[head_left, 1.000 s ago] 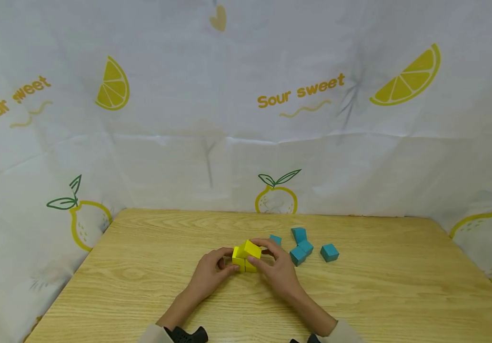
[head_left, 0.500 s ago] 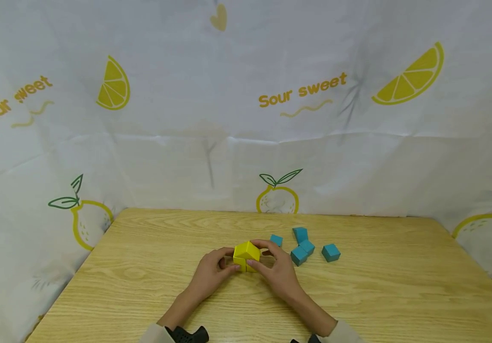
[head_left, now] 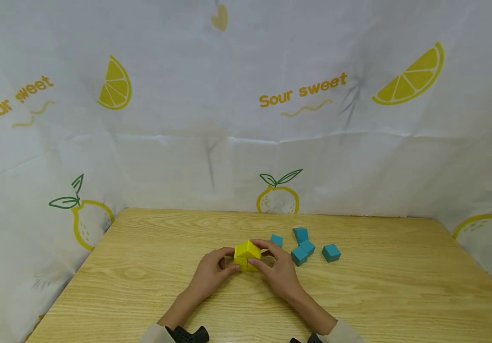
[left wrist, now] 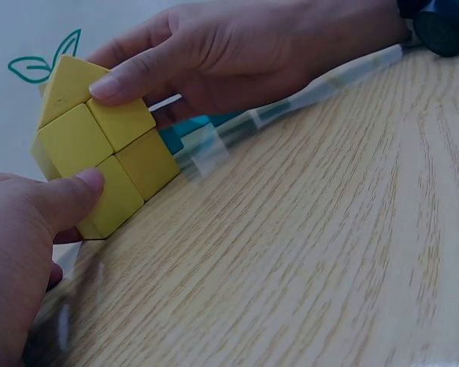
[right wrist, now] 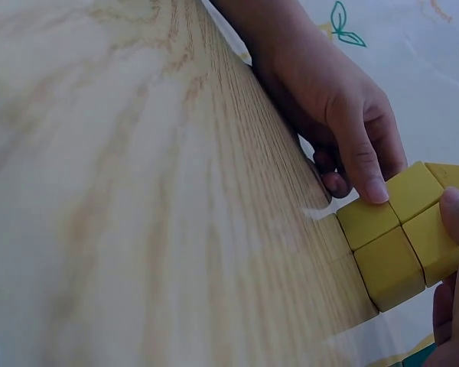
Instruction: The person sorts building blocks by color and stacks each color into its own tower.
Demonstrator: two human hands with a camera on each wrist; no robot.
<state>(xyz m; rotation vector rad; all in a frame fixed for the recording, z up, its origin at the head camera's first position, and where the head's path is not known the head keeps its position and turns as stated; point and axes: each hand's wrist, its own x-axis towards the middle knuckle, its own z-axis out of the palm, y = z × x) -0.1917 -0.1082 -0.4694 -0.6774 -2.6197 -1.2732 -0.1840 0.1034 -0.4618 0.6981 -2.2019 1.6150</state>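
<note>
Several yellow blocks (head_left: pixel 240 263) stand together on the wooden table in a small house shape. In the left wrist view, cube-like blocks (left wrist: pixel 141 164) form two rows, two wide, under a triangular block (left wrist: pixel 65 88) with its peak up. My left hand (head_left: pixel 212 272) pinches a lower block (right wrist: pixel 363 223) at the left side, thumb in front and fingers behind. My right hand (head_left: pixel 280 272) holds the upper right block (left wrist: pixel 126 122), its thumb on the front face and its fingers reaching round the back. The faces of the blocks sit flush along their seams.
Behind and right of my right hand lie several blue blocks: one alone (head_left: pixel 331 253), one partly hidden by my fingers (head_left: pixel 276 240), and a touching cluster (head_left: pixel 299 256). A white lemon-print cloth (head_left: pixel 177 171) hangs along the table's back edge (head_left: pixel 211 210).
The top yellow pieces, tilted under my right hand a second ago, have turned level and lined up with the blocks below. My left hand has kept its place at the lower left.
</note>
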